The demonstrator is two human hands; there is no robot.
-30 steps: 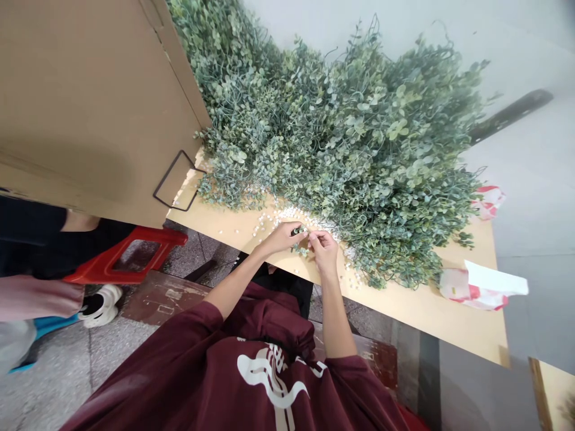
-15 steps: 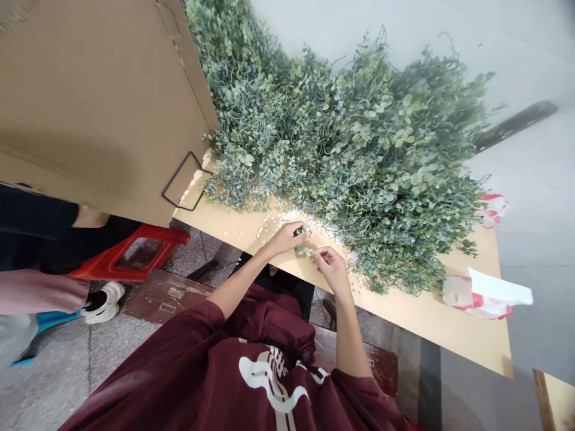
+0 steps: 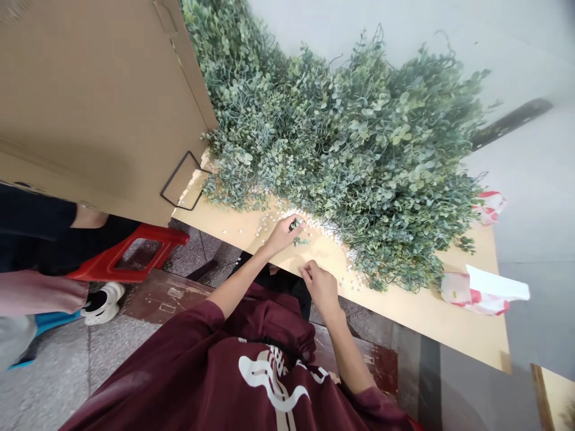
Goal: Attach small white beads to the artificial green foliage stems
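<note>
My left hand [image 3: 282, 235] is closed around a small leafy sprig [image 3: 300, 241], whose green end pokes out below the fingers. Just nearer my body, my right hand [image 3: 321, 286] hovers at the front edge of the table with thumb and finger pinched together; whatever it may hold is too small to make out. Small white beads [image 3: 324, 226] are scattered on the table behind and beside both hands. Beyond the beads rises a big heap of artificial green foliage [image 3: 341, 137].
The narrow wooden table [image 3: 467, 326] runs under the foliage. A large cardboard box [image 3: 108, 90] stands at the left, by a black wire frame [image 3: 183, 179]. Red-and-white packaging [image 3: 480, 296] lies at the right. A red stool [image 3: 173, 239] and another person's shoe [image 3: 105, 302] are lower left.
My right hand has drawn back from the sprig toward my body and a little left. My left hand has stayed nearly in place, shifting slightly away from me with the sprig.
</note>
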